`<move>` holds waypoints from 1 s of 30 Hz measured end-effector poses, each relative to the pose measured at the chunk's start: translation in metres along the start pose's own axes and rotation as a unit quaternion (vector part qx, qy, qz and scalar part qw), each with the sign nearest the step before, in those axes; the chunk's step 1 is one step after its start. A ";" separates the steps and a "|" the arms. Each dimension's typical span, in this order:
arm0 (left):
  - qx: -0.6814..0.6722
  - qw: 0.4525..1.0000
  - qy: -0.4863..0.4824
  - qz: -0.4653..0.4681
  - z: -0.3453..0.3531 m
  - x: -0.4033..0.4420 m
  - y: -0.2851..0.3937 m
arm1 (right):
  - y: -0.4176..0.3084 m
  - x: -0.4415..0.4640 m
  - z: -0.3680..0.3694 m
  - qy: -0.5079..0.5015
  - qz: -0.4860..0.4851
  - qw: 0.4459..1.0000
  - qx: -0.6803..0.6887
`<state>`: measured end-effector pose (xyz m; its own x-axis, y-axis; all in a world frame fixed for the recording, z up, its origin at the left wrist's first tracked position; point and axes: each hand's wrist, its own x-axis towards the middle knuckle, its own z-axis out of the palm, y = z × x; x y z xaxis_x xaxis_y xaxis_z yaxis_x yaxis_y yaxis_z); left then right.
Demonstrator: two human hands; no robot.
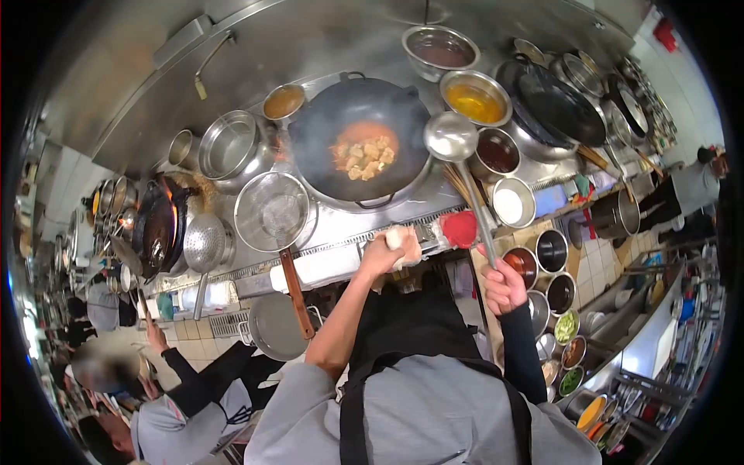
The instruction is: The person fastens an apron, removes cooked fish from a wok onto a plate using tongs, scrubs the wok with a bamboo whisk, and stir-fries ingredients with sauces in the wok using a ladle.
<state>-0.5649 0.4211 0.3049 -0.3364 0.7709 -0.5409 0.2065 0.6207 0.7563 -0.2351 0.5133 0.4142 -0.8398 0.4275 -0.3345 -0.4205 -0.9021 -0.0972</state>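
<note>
My right hand (505,287) is wrapped round the handle of a long metal ladle (452,138). The ladle's bowl hangs beside the right rim of a large black wok (316,147). Browned chunks of food (364,159) lie in reddish sauce or oil at the wok's bottom, with steam above. My left hand (378,254) is closed on a pale pinkish cloth (408,246) at the stove's front edge, below the wok. A crumpled red cloth (459,229) lies to the right of that hand.
A wire strainer (271,211) with a wooden handle sits left of the wok. Bowls of yellow liquid (474,99) and dark sauce (497,151) stand to its right. Several ingredient pots (552,250) line my right side. A co-worker (167,418) works at the left near another wok (160,232).
</note>
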 end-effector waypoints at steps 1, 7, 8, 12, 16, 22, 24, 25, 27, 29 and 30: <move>-0.144 0.990 -0.008 0.009 0.007 0.001 -0.033 | -0.006 0.025 0.001 0.002 0.022 0.999 -0.045; -0.466 0.877 -0.017 -0.113 -0.011 -0.094 -0.052 | -0.017 0.168 0.015 0.118 -0.019 0.863 -0.490; -0.466 0.879 -0.011 -0.104 -0.011 -0.101 -0.059 | -0.015 0.191 0.015 0.123 -0.042 0.821 -0.556; -0.477 0.876 0.021 -0.073 -0.012 -0.116 -0.073 | 0.002 0.251 0.029 0.158 -0.041 0.711 -0.684; -0.457 0.887 0.054 -0.046 -0.005 -0.119 -0.086 | 0.009 0.243 0.017 0.142 0.087 0.822 -0.545; -0.465 0.881 0.068 -0.054 -0.012 -0.118 -0.085 | -0.042 0.192 0.035 0.061 -0.053 0.629 -0.773; -0.466 0.881 0.060 -0.059 -0.013 -0.114 -0.080 | -0.020 0.218 -0.001 -0.012 -0.303 0.398 -0.866; -0.467 0.880 0.051 -0.062 -0.014 -0.110 -0.076 | -0.007 0.229 -0.011 0.001 -0.341 0.335 -0.878; -0.464 0.883 0.035 -0.062 -0.014 -0.101 -0.070 | 0.022 0.247 -0.014 0.107 -0.166 0.500 -0.843; -0.454 0.889 0.020 -0.058 -0.012 -0.091 -0.067 | 0.027 0.239 -0.012 0.115 -0.040 0.657 -0.744; -0.455 0.889 0.023 -0.046 -0.011 -0.090 -0.066 | 0.024 0.223 -0.013 0.114 0.029 0.724 -0.680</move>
<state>-0.5585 0.3092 0.3072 -0.3553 0.7030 -0.6161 -0.6454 0.2922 0.7057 -0.4283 0.5863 0.3252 -0.6990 0.5051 -0.5062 0.4704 -0.2084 -0.8575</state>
